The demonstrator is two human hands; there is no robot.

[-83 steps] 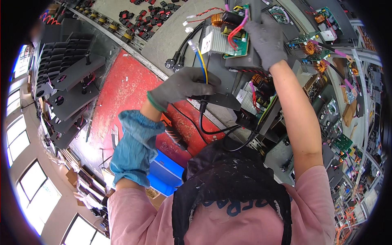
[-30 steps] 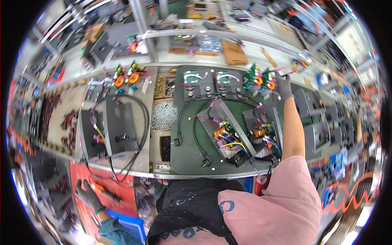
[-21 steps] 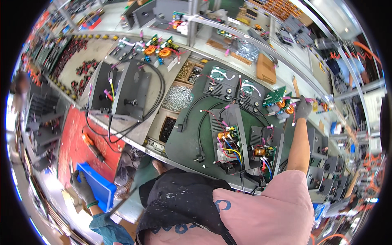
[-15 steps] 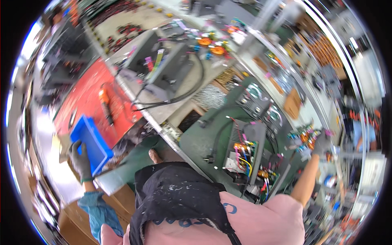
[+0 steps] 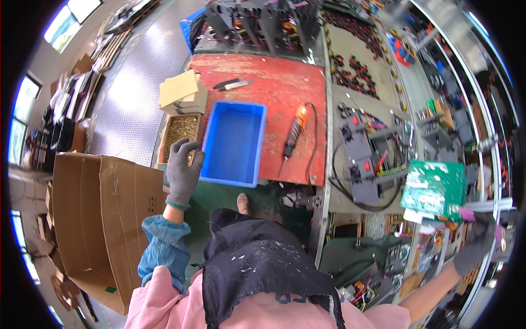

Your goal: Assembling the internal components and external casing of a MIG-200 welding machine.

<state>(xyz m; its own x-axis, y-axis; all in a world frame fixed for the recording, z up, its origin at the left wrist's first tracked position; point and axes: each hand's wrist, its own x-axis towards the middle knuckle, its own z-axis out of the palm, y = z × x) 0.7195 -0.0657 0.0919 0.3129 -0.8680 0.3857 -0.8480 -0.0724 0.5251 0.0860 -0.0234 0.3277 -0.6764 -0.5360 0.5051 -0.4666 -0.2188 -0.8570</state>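
Note:
My left hand (image 5: pixel 183 174), in a grey glove, is over the near edge of a small cardboard box of brass-coloured screws (image 5: pixel 182 129). Its thumb and fingers are bent but apart, and a gap shows between them. Close by on its right lies a blue plastic tray (image 5: pixel 233 143) with a bare bottom. Far to the right, my gloved right hand (image 5: pixel 475 244) is closed at the lower corner of a green circuit board (image 5: pixel 433 189), by a purple connector. The board is held up over the bench, and its fingers are partly blurred.
On the red worktop (image 5: pixel 219 68) lie an orange electric screwdriver (image 5: pixel 296 131) with a cord and a knife (image 5: pixel 238 85). Grey units (image 5: pixel 359 156) with cables stand on the right bench. An open cardboard carton (image 5: pixel 129 205) is at my left, and grey housings (image 5: pixel 257 24) line the far edge.
The view has swung left, bringing the red worktop to the middle. My left hand has left the blue tray's side for the screw box. My right hand now holds up a green board.

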